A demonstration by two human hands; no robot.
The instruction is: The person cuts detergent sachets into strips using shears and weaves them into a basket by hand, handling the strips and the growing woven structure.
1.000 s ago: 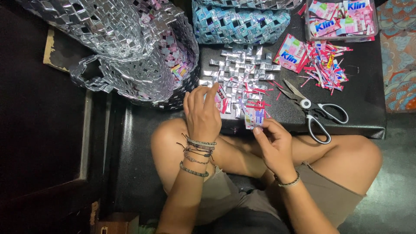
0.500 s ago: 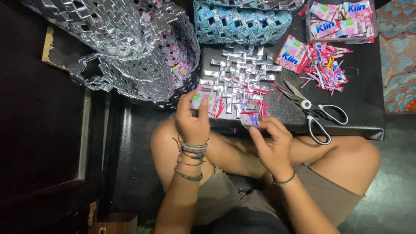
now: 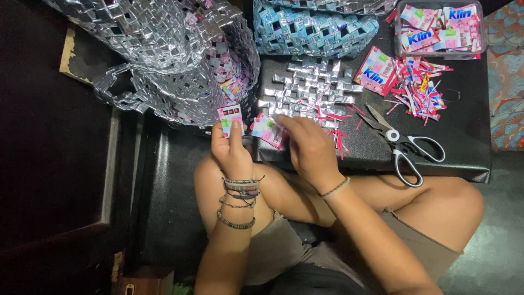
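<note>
Wrapper strips, 2 of them, sit in the hands over the lap, just in front of the black table [image 3: 469, 158]. Head view: the left hand [image 3: 232, 150] pinches a folded pink strip [image 3: 230, 117] between thumb and fingers, closed on its lower end. The right hand [image 3: 308, 147] curls its fingers shut on a second pink strip [image 3: 267, 130] beside the silver woven mat [image 3: 311, 93]. Both strips look light, thin, slick and easily creased, so a grip along the folded edges seems best. Scissors [image 3: 404, 147] lie to the right, well apart.
</note>
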